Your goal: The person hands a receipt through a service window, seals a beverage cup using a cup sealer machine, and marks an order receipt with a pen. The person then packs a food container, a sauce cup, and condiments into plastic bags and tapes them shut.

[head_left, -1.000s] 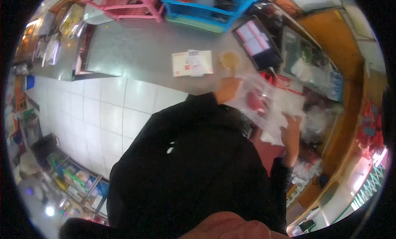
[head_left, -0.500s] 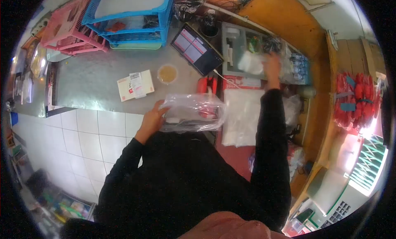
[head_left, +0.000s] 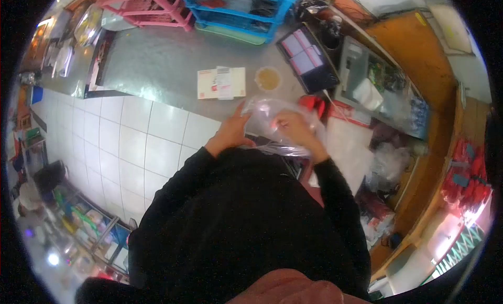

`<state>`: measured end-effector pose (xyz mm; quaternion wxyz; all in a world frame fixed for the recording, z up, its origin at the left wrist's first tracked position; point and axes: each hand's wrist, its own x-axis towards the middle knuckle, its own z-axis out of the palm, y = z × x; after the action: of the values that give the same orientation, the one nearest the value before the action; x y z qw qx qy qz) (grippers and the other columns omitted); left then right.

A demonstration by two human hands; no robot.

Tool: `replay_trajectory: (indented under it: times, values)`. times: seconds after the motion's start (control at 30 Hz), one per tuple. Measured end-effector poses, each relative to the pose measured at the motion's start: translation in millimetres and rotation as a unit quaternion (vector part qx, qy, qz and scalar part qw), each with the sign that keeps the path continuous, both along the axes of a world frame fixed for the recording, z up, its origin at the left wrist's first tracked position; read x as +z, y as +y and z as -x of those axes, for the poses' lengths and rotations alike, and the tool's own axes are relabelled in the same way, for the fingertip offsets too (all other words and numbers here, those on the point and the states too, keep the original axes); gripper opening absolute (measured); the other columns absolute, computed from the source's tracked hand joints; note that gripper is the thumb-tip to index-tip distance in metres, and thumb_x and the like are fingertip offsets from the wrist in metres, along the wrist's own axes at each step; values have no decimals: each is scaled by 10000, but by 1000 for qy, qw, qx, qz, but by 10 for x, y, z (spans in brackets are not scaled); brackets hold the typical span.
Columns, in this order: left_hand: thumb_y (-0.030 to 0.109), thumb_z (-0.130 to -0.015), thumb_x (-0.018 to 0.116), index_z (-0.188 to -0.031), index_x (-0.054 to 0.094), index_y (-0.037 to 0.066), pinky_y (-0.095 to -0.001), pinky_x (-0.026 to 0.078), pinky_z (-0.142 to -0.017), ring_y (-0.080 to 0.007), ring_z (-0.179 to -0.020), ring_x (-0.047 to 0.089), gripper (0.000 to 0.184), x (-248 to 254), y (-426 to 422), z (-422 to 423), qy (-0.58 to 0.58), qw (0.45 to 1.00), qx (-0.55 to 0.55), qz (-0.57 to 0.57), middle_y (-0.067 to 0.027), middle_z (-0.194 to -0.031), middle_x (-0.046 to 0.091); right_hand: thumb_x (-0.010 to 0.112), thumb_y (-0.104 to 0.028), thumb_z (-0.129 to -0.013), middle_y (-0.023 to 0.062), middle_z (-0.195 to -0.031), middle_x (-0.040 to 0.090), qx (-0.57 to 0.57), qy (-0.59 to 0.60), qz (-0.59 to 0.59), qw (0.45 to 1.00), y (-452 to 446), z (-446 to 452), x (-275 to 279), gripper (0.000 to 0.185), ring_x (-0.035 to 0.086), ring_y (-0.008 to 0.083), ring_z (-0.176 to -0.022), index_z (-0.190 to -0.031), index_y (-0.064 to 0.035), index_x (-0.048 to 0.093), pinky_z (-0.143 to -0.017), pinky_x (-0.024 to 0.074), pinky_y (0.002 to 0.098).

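A clear plastic bag hangs between my hands at the counter's front edge. My left hand is closed on its left side. Over the bag's opening, or inside it, is my right hand, its fingers bunched; what they hold, if anything, is too blurred to make out. Just beyond the bag stands a round clear tub with yellowish-brown contents. To the left of the tub lies a cream box with a white label.
A tablet leans behind the tub. A grey tray holds bags and small items. Blue and pink baskets stand at the back. Flat clear bags lie at the right, beside a red stapler-like object.
My right hand has come back from the grey tray to the plastic bag. My left hand still holds the bag. The camera view has turned, shifting the counter items to the right.
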<state>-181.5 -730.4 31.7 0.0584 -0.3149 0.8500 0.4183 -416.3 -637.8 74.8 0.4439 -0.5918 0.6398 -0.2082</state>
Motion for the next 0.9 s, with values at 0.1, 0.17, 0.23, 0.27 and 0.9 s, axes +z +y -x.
replay_trajectory:
  times: [0.1, 0.17, 0.23, 0.27, 0.9]
  values:
    - [364, -503, 863, -1396, 322, 110, -491, 453, -909, -462, -1095, 515, 1074, -62, -181, -170, 23, 1000, -3, -14, -276, -1471, 141, 609, -53, -735, 160, -1027, 623, 100, 265, -81, 956, 338, -114, -1383, 229, 611, 305, -955, -958, -13, 641, -868, 477, 358]
    - [355, -532, 852, -1410, 300, 142, -501, 456, -902, -462, -1067, 534, 1059, -62, -288, -265, 41, 999, -23, -3, -285, -1468, 136, 591, -61, -746, 172, -1043, 618, 101, 277, -66, 953, 331, -211, -1479, 218, 590, 332, -1001, -953, -17, 641, -887, 462, 375]
    - [328, -580, 833, -1401, 318, 116, -479, 461, -907, -443, -1085, 529, 992, -180, -282, -297, 28, 998, -53, 17, -261, -1485, 100, 566, -64, -757, 185, -1026, 616, 64, 184, 58, 979, 138, -341, -901, 188, 568, 345, -1030, -924, -4, 628, -895, 448, 396]
    - [314, -605, 823, -1396, 327, 103, -468, 464, -910, -434, -1094, 526, 958, -247, -245, -291, 23, 997, -68, 25, -249, -1494, 82, 568, -74, -754, 201, -1033, 609, 59, 112, 57, 990, -59, -439, -591, 219, 558, 334, -1055, -959, -33, 631, -911, 439, 406]
    - [351, -623, 810, -1427, 274, 125, -461, 437, -950, -455, -1182, 453, 992, -414, -441, -988, 63, 996, 16, -59, -246, -1489, 137, 836, -273, -472, 265, -1307, 346, -75, -57, 263, 960, -2031, -1298, 327, 1323, 347, 431, -1225, -1464, -58, -14, -1014, 307, 467]
